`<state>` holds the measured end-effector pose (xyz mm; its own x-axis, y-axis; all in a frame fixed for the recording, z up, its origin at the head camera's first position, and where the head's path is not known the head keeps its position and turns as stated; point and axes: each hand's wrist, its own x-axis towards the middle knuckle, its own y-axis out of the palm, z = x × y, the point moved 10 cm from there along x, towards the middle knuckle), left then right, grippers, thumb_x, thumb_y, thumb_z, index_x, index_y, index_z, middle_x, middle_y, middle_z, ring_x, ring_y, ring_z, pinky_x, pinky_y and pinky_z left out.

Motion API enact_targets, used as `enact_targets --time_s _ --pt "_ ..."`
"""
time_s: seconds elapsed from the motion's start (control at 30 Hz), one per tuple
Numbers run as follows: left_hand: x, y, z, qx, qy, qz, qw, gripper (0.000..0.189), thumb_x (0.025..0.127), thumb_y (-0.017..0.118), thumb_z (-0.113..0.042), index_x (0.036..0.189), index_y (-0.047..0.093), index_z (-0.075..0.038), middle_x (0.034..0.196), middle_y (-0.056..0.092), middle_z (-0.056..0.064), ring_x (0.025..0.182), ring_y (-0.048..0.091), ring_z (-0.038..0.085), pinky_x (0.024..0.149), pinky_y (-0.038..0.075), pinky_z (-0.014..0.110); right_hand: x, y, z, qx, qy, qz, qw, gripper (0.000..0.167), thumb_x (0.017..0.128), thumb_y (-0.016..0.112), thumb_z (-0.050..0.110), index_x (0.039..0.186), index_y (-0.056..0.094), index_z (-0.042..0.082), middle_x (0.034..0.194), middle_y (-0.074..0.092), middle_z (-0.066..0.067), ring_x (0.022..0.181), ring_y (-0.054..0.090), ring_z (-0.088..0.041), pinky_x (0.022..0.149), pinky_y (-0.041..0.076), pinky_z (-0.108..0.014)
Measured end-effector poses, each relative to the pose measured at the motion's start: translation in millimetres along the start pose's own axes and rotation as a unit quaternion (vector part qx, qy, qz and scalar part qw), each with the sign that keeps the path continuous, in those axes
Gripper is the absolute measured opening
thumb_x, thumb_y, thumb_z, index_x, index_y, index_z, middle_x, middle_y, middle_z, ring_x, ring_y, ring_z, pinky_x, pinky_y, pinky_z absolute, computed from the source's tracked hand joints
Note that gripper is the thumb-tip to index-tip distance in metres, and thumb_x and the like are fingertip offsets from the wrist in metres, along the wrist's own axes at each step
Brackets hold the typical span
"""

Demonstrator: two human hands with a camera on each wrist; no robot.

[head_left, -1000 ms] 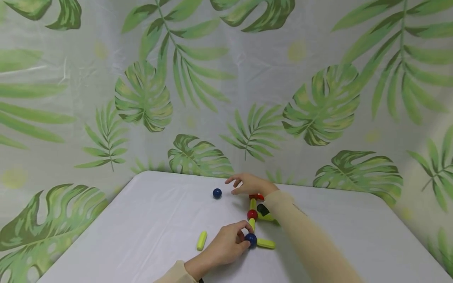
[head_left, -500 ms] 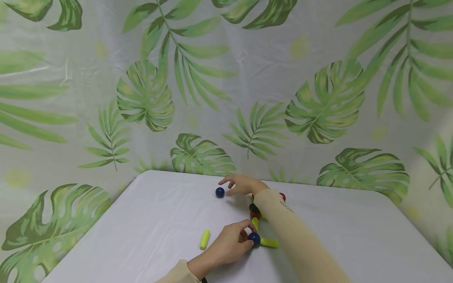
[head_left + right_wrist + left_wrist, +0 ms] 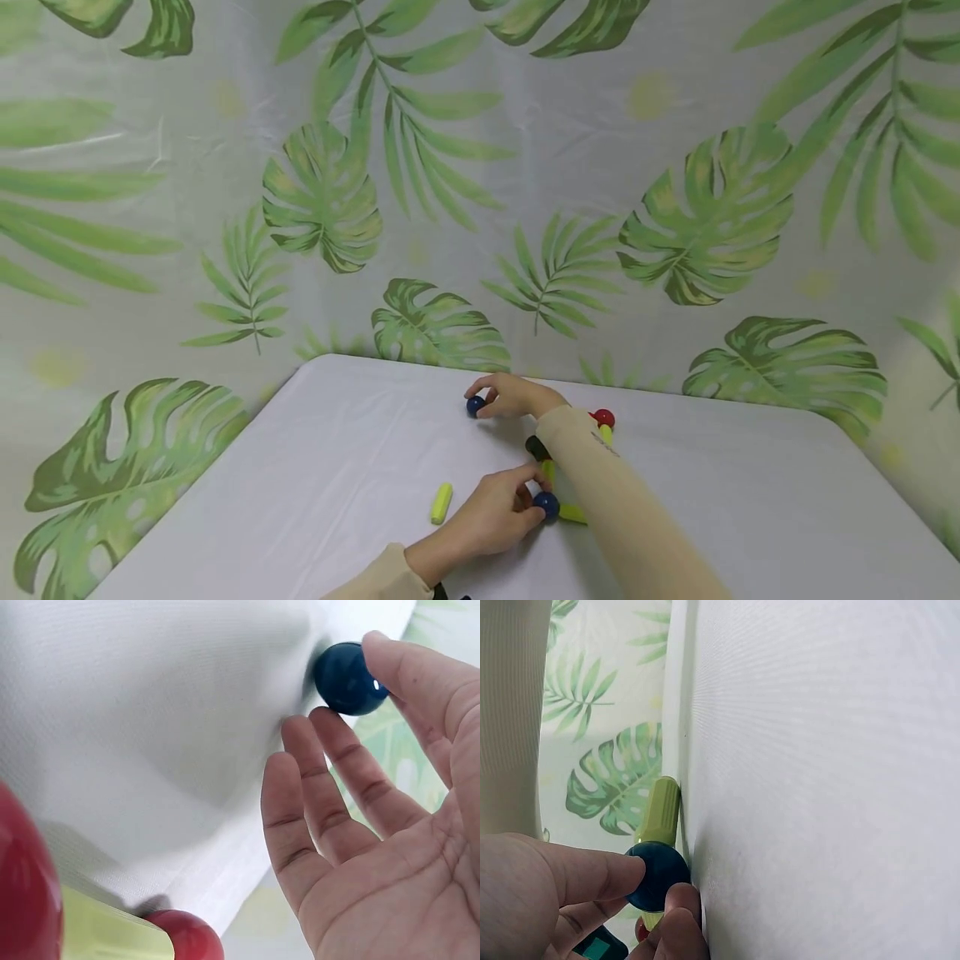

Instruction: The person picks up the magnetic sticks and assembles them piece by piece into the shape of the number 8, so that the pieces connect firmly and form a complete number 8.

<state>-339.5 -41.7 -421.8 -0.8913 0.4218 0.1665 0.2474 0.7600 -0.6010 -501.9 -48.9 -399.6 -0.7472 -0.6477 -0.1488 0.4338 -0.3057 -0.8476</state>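
In the head view my left hand (image 3: 501,512) pinches a blue ball (image 3: 547,505) between thumb and fingers. A yellow rod (image 3: 660,810) is joined to this ball in the left wrist view, and another yellow rod (image 3: 548,473) runs from it toward the back. Farther back, my right hand (image 3: 517,395) has its thumb and fingertips around a second blue ball (image 3: 476,407) on the table. The right wrist view shows the thumb against that blue ball (image 3: 347,679), its other fingers spread below. A red ball (image 3: 603,418) and yellow rod (image 3: 606,434) show beyond the right sleeve, which hides other joined pieces.
A loose yellow rod (image 3: 442,503) lies left of my left hand on the white table (image 3: 337,467). The right forearm (image 3: 630,508) crosses over the joined pieces. Behind the table's back edge hangs a leaf-patterned cloth (image 3: 450,208).
My right hand has moved left to the far blue ball and closed its fingers around it. The left hand keeps its pinch on the near blue ball. The head view has shifted slightly.
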Motion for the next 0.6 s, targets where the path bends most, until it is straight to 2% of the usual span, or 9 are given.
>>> enact_targets --time_s 0.27,0.47,0.57,0.6 --pt "1.9 1.7 0.7 0.0 -0.003 0.002 1.0 0.025 0.095 0.077 -0.007 0.115 0.068 -0.019 0.087 0.068 -0.002 0.069 0.058 0.001 0.068 0.048 0.021 -2.4 0 -5 0.004 0.018 -0.007 0.9998 0.029 0.101 0.075 0.013 0.129 0.074 0.019 0.117 0.072 -0.012 0.089 0.066 -0.016 0.08 0.052 -0.029" --pt "0.4 1.9 1.0 -0.011 -0.014 0.007 0.9998 0.025 0.096 0.076 -0.008 0.116 0.068 -0.02 0.087 0.069 -0.003 0.069 0.06 0.002 0.069 0.049 0.022 -7.9 -6 -12 -0.001 0.023 -0.003 0.9997 0.028 0.102 0.075 0.016 0.129 0.073 0.02 0.115 0.072 -0.009 0.089 0.065 -0.017 0.078 0.049 -0.029" --pt "0.1 1.8 0.6 -0.01 -0.007 0.009 0.9999 0.023 0.096 0.075 -0.007 0.115 0.068 -0.018 0.086 0.067 -0.004 0.068 0.059 0.001 0.069 0.049 0.022 -14.0 -13 -15 0.012 0.02 -0.006 0.9997 0.031 0.102 0.074 0.017 0.133 0.072 0.017 0.115 0.073 -0.011 0.093 0.067 -0.02 0.079 0.05 -0.029" --pt "0.2 2.0 0.5 -0.002 0.005 0.009 0.9999 0.022 0.097 0.074 -0.007 0.116 0.068 -0.018 0.085 0.066 -0.006 0.067 0.059 0.0 0.068 0.049 0.022 -16.2 -16 -14 0.017 0.016 -0.009 0.9997 0.032 0.102 0.074 0.017 0.134 0.071 0.015 0.115 0.073 -0.012 0.094 0.068 -0.022 0.079 0.051 -0.03"
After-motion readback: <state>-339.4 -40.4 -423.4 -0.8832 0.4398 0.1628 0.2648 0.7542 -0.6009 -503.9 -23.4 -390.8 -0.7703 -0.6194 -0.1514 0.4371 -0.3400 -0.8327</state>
